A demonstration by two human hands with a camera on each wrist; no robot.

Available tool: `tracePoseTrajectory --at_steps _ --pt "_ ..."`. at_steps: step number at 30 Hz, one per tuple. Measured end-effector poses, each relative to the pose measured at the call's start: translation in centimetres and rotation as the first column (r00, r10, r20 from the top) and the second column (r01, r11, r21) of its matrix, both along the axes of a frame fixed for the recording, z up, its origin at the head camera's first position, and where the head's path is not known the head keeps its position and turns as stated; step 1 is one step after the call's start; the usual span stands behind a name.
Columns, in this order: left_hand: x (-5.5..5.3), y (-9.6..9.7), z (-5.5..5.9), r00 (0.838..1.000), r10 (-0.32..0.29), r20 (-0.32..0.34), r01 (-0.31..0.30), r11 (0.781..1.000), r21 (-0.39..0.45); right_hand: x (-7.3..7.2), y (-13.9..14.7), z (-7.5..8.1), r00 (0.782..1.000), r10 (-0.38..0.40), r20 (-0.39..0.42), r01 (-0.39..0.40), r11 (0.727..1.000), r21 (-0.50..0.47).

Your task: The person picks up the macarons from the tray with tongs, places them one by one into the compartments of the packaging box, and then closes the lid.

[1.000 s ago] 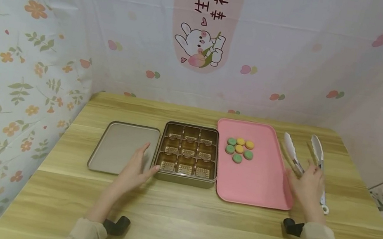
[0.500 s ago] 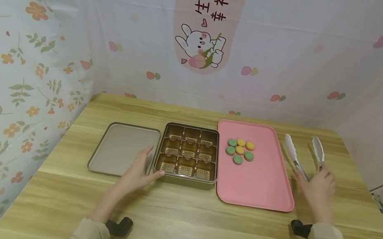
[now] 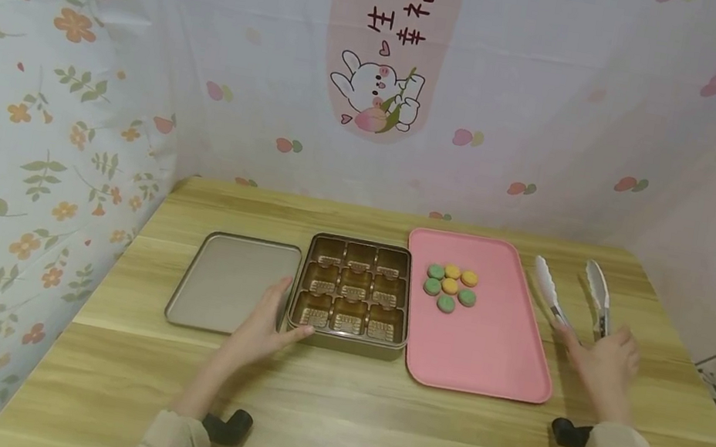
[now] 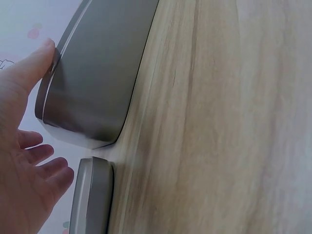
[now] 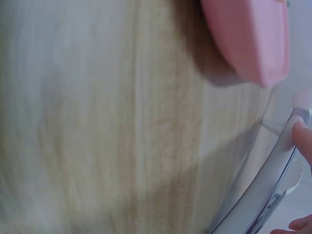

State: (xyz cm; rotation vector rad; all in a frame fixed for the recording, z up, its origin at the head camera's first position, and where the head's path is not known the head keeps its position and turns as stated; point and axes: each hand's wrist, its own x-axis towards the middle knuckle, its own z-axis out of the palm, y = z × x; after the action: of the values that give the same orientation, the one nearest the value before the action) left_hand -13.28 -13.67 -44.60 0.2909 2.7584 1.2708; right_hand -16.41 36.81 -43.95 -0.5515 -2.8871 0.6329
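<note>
My left hand (image 3: 259,327) is at the near left corner of a metal tin (image 3: 345,346) with a gold insert of several compartments. In the left wrist view, the thumb rests on the rim of the tin (image 4: 97,73), while the relaxed fingers hang near the flat lid (image 4: 92,200). On the right, my right hand (image 3: 604,366) grips metal tongs (image 3: 547,283) with white tips, which lie spread apart. The right wrist view shows the thumb (image 5: 303,139) against one arm of the tongs (image 5: 258,195). Several green and yellow macarons (image 3: 449,286) lie on a pink tray (image 3: 485,353).
The lid (image 3: 232,286) lies flat, just left of the tin. Tray, tin and lid stand side by side on a wooden table (image 3: 368,428). A printed cloth (image 3: 524,109) hangs behind the table, and another floral one covers the left side.
My right hand has shifted rightward along the tongs and now covers their handle end. My left hand has edged slightly right at the tin's corner. The macarons stay in place.
</note>
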Motion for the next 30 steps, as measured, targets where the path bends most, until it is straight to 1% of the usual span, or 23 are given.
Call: tracePoseTrajectory --at_steps 4,7,10,14,19,26,30 --pt "0.1 0.1 0.0 1.0 0.007 0.009 -0.007 1.0 0.007 0.0 0.3 0.0 0.999 -0.024 0.04 0.025 1.0 -0.014" --pt "0.1 0.2 -0.1 1.0 0.007 0.007 -0.007 1.0 0.012 0.0 0.6 0.0 0.997 -0.026 0.077 0.028 0.999 -0.028" --pt "0.1 0.2 -0.1 1.0 0.006 0.01 -0.006 1.0 0.022 0.0 0.7 0.1 0.994 -0.01 0.109 0.017 0.998 -0.062" --pt "0.1 0.3 -0.2 1.0 0.01 0.017 -0.01 1.0 0.024 0.0 0.9 0.2 0.991 0.024 0.131 -0.006 0.991 -0.136" --pt "0.1 0.4 -0.2 1.0 0.015 0.015 -0.015 1.0 0.021 -0.2 1.2 0.0 0.989 0.06 0.137 -0.034 0.982 -0.184" --pt "0.0 0.4 -0.5 1.0 0.014 -0.004 -0.014 1.0 0.023 -0.4 1.3 -0.1 0.99 0.073 0.117 -0.051 0.982 -0.181" --pt "-0.1 0.6 -0.5 1.0 0.016 -0.015 -0.015 0.999 0.031 -0.4 1.4 -0.1 0.99 0.084 0.109 -0.06 0.977 -0.203"
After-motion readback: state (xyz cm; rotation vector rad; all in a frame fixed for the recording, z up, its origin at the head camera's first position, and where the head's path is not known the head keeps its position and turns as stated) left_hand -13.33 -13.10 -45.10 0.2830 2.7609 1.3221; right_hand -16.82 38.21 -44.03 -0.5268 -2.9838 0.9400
